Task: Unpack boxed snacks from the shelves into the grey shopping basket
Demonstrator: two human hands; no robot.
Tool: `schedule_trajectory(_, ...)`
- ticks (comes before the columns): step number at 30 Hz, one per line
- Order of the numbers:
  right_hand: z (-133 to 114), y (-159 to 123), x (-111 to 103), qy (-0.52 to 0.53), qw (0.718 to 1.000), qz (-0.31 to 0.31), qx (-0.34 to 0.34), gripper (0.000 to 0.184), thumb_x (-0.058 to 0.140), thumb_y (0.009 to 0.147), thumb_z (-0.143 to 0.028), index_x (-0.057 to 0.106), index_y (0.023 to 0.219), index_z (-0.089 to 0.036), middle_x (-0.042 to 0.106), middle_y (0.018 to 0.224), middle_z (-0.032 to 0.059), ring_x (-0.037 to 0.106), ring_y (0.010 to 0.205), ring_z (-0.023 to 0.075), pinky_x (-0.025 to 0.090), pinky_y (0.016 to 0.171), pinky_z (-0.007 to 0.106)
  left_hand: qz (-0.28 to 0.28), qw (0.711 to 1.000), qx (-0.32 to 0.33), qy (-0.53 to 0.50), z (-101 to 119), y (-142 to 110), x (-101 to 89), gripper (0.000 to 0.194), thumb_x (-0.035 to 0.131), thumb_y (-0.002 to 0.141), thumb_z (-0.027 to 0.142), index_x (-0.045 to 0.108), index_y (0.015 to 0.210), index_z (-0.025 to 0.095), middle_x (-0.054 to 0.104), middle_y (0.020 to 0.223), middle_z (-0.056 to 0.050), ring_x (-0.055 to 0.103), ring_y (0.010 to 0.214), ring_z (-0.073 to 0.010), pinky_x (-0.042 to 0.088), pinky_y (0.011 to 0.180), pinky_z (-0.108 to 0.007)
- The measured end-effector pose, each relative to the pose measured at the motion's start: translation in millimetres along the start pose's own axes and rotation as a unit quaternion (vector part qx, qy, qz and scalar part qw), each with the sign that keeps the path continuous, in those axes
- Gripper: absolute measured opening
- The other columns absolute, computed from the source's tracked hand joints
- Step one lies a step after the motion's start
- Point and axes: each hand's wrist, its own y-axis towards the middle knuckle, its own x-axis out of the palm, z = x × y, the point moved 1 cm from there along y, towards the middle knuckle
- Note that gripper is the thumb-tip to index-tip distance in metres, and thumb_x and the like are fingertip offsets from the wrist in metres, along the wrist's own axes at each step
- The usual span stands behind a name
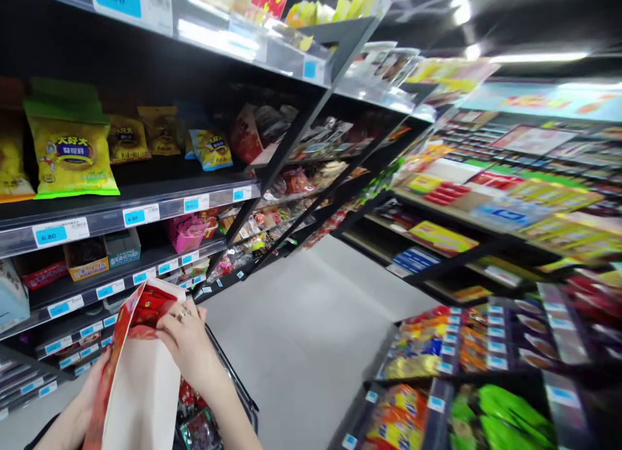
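My left hand (92, 388) grips the side of a cardboard box (146, 385), red outside and white inside, tilted with its top open. Its fingers are partly hidden by the box wall. Several shiny red packets (148, 307) lie in the far end of the box. My right hand (183, 333), with a ring on one finger, reaches over the rim, its fingers curled onto these packets; the fingertips are hidden. Below the box, a dark-rimmed shopping basket or cart (243, 398) shows in part, with wrapped packets (199, 430) in it.
At the left, a black shelf (160, 168) bears yellow snack bags (72, 145), with small boxes (87, 259) and a pink basket (187, 233) lower down. Grey floor (301, 307) runs along the aisle. Bins of bagged snacks (398, 417) stand at the right, blurred shelving (437, 236) behind.
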Motion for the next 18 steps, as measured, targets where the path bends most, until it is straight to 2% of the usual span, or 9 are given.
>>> schedule_trajectory(2, -5.0, -1.5, -7.8, 0.113, 0.993, 0.037, 0.003, 0.009, 0.055, 0.082, -0.017, 0.054, 0.074, -0.021, 0.059, 0.08, 0.0018, 0.05, 0.081, 0.0188, 0.035, 0.073, 0.034, -0.004, 1.0, -0.009, -0.016, -0.2, 1.6, 0.5, 0.073, 0.063, 0.077, 0.037, 0.036, 0.137, 0.004, 0.074, 0.093, -0.013, 0.066, 0.098, -0.0326, 0.042, 0.096, -0.04)
schedule_trajectory(4, -8.8, -2.0, -18.6, 0.226, 0.967, 0.094, 0.068, 0.009, 0.053, 0.084, -0.022, 0.053, 0.076, -0.02, 0.058, 0.074, 0.0002, 0.051, 0.07, 0.0148, 0.039, 0.065, 0.029, -0.032, 0.998, -0.037, -0.026, -0.1, 2.7, 0.5, 0.075, 0.064, 0.075, 0.042, 0.04, 0.134, 0.002, 0.074, 0.093, -0.016, 0.064, 0.101, -0.0342, 0.041, 0.096, -0.041)
schedule_trajectory(7, -10.4, 0.6, -35.7, 0.287, 0.927, 0.16, 0.18, 0.012, 0.057, 0.082, -0.029, 0.057, 0.076, -0.018, 0.06, 0.068, -0.0011, 0.052, 0.063, 0.013, 0.039, 0.06, 0.026, -0.062, 0.997, -0.045, -0.019, 1.0, 3.6, -1.2, 0.069, 0.062, 0.076, 0.045, 0.048, 0.13, 0.005, 0.074, 0.095, -0.015, 0.062, 0.105, -0.0347, 0.04, 0.097, -0.043)
schedule_trajectory(10, -5.6, 4.4, -46.3, 0.331, 0.905, 0.165, 0.209, 0.014, 0.063, 0.077, -0.03, 0.061, 0.077, -0.017, 0.062, 0.071, -0.0003, 0.054, 0.066, 0.0132, 0.041, 0.061, 0.025, -0.056, 0.998, -0.032, 0.005, 1.2, 3.4, -2.4, 0.063, 0.061, 0.078, 0.046, 0.051, 0.129, 0.01, 0.074, 0.095, -0.012, 0.063, 0.105, -0.0341, 0.039, 0.098, -0.043)
schedule_trajectory(12, 0.0, 4.0, -47.4, 0.424, 0.869, 0.151, 0.206, 0.017, 0.067, 0.074, -0.033, 0.061, 0.076, -0.017, 0.061, 0.07, -0.0008, 0.053, 0.064, 0.0117, 0.04, 0.06, 0.024, -0.049, 0.998, -0.026, 0.018, 0.6, 3.1, -2.2, 0.065, 0.061, 0.077, 0.046, 0.05, 0.13, 0.011, 0.074, 0.094, -0.012, 0.063, 0.103, -0.0342, 0.04, 0.097, -0.044)
schedule_trajectory(14, 4.6, 1.0, -44.7, 0.564, 0.796, 0.125, 0.18, 0.022, 0.071, 0.071, -0.036, 0.058, 0.072, -0.018, 0.058, 0.067, -0.0024, 0.051, 0.059, 0.0098, 0.04, 0.057, 0.022, -0.044, 0.998, -0.032, 0.021, -0.1, 2.8, -1.6, 0.068, 0.063, 0.076, 0.045, 0.048, 0.132, 0.01, 0.075, 0.093, -0.013, 0.065, 0.1, -0.0341, 0.041, 0.096, -0.043)
schedule_trajectory(16, 7.1, -2.8, -40.9, 0.701, 0.692, 0.119, 0.124, 0.027, 0.073, 0.07, -0.037, 0.053, 0.068, -0.019, 0.05, 0.063, -0.0056, 0.044, 0.049, 0.0059, 0.038, 0.051, 0.02, -0.033, 0.998, -0.042, 0.017, 0.1, 2.6, -1.3, 0.071, 0.063, 0.076, 0.044, 0.044, 0.135, 0.009, 0.075, 0.089, -0.012, 0.067, 0.095, -0.0332, 0.042, 0.095, -0.043)
schedule_trajectory(18, 8.1, -6.1, -38.1, 0.795, 0.585, 0.153, 0.05, 0.027, 0.065, 0.079, -0.034, 0.047, 0.066, -0.02, 0.04, 0.059, -0.009, 0.028, 0.037, 0.0017, 0.033, 0.043, 0.017, -0.01, 0.999, -0.047, 0.011, 1.5, 2.3, -2.3, 0.074, 0.063, 0.077, 0.041, 0.038, 0.138, 0.009, 0.075, 0.087, -0.011, 0.069, 0.09, -0.0317, 0.043, 0.094, -0.042)
